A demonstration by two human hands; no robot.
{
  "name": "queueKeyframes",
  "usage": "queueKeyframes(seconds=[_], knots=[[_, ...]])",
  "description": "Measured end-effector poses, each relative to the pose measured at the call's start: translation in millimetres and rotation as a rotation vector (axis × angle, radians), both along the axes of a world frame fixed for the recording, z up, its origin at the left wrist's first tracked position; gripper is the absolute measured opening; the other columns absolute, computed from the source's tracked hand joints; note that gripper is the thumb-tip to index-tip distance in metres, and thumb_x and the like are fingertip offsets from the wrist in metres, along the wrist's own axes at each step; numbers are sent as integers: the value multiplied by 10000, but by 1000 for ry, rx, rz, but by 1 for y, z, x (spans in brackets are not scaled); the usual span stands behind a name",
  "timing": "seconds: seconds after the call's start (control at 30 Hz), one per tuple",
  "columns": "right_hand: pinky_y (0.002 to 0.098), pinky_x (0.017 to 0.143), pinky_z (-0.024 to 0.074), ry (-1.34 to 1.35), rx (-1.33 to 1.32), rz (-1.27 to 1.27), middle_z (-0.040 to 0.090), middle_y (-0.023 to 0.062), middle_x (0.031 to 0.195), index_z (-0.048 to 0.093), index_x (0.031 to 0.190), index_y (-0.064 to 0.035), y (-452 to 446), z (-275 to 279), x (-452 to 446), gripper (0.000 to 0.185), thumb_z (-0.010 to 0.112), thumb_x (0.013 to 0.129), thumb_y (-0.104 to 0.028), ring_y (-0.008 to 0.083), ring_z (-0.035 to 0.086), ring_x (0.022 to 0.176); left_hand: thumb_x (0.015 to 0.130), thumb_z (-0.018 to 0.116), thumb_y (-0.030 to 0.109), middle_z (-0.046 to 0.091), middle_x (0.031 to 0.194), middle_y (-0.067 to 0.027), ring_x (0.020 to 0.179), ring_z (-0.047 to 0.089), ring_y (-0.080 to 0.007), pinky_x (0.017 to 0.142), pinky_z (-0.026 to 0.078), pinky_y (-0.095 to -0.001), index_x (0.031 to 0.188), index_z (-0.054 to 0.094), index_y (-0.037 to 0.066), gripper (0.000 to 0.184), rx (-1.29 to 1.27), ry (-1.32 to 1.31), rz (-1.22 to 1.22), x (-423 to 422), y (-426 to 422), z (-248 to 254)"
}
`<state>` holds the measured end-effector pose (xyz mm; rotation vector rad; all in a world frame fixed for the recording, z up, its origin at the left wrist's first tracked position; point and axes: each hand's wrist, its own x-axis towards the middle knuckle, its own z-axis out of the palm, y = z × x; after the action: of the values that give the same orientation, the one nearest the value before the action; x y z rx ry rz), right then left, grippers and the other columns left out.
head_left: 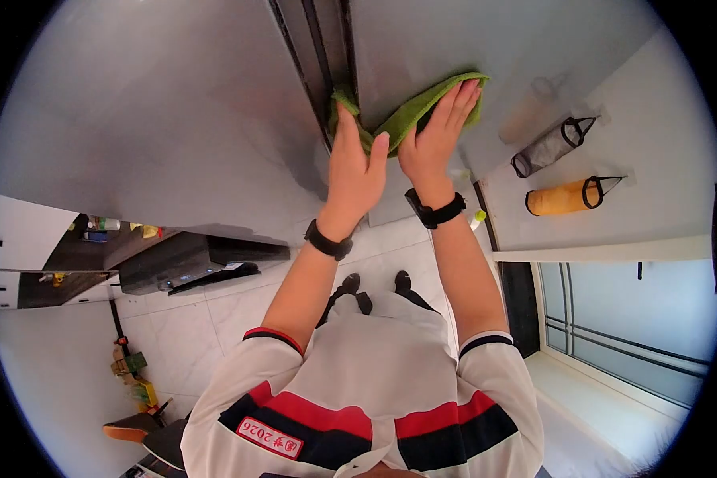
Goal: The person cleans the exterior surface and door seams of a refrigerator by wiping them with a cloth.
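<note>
A green cloth (410, 115) lies against the grey metal double doors, stretched between my two hands. My left hand (354, 179) has its fingers on the cloth's left end, in the dark vertical groove (319, 48) between the doors, with the thumb standing apart. Higher on the right door (438, 40), my right hand (436, 143) holds the cloth's other end, its fingers long and pressed along the fabric. Part of the cloth is hidden behind both hands. Black bands circle both wrists.
An orange mesh holder (566, 198) and a grey mesh holder (551, 149) hang on the right wall. A frosted glass door (629, 319) stands at lower right. At left is a black range hood (175, 263). A chair (163, 438) stands at lower left on the tiled floor (231, 311).
</note>
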<state>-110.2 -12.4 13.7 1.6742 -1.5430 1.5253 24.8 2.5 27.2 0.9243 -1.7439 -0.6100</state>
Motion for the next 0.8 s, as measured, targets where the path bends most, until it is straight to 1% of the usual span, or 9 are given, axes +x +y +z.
queueKeyframes(seconds=[0.03, 0.13, 0.27, 0.33, 0.53, 0.67, 0.73, 0.8], knots=[[586, 1117, 103, -2, 6, -1, 89, 319, 1514, 155, 1441, 101, 0, 0, 0, 771, 523, 806, -135, 542, 60, 1380, 959, 482, 303, 318, 1408, -351, 1311, 348, -447, 1082, 289, -414, 1416, 154, -150, 722, 2, 1, 1, 1, 0, 0], [588, 1117, 95, -19, 5, 5, 72, 328, 1512, 141, 1444, 98, 1, 4, 4, 795, 528, 784, -117, 549, 52, 1377, 962, 476, 302, 336, 1395, -353, 1296, 364, -452, 1075, 298, -423, 1413, 167, -151, 710, -138, -52, 45, 3, -5, 11], [592, 1117, 84, -33, -16, 20, 53, 339, 1508, 125, 1447, 98, -1, 12, 9, 820, 528, 761, -102, 556, 43, 1374, 962, 477, 304, 348, 1385, -354, 1279, 381, -454, 1070, 303, -429, 1409, 171, -153, 709, -239, -16, 33, 0, -17, 42], [592, 1117, 84, -26, -32, 30, 50, 339, 1509, 124, 1446, 99, -2, 18, 12, 819, 531, 767, -108, 556, 43, 1374, 958, 483, 298, 352, 1380, -355, 1273, 388, -454, 1069, 304, -429, 1406, 175, -155, 708, -279, 2, 31, -4, -20, 50], [591, 1116, 96, -5, -72, 28, 78, 338, 1507, 147, 1442, 101, -7, 19, 10, 803, 541, 786, -143, 555, 59, 1373, 935, 518, 295, 352, 1373, -363, 1274, 387, -455, 1067, 307, -429, 1405, 156, -164, 750, -186, 71, 19, -8, -17, 42], [586, 1118, 115, 35, -50, 15, 101, 331, 1507, 169, 1436, 102, -8, 10, 5, 788, 542, 797, -168, 551, 71, 1374, 933, 522, 287, 350, 1373, -366, 1275, 385, -458, 1066, 308, -430, 1402, 156, -167, 749, -112, 33, 61, -8, -11, 16], [583, 1118, 123, 27, -22, 16, 100, 327, 1509, 170, 1436, 100, -5, 10, 4, 789, 544, 798, -174, 550, 77, 1373, 933, 522, 280, 351, 1371, -368, 1274, 386, -459, 1066, 307, -431, 1400, 161, -169, 741, -80, 11, 71, -7, -8, 11], [582, 1118, 126, 26, -22, 16, 100, 325, 1510, 172, 1436, 100, -5, 11, 4, 790, 546, 797, -177, 551, 83, 1372, 936, 516, 285, 352, 1370, -369, 1271, 387, -463, 1066, 306, -432, 1401, 160, -169, 741, -103, -6, 73, -6, -8, 14]])
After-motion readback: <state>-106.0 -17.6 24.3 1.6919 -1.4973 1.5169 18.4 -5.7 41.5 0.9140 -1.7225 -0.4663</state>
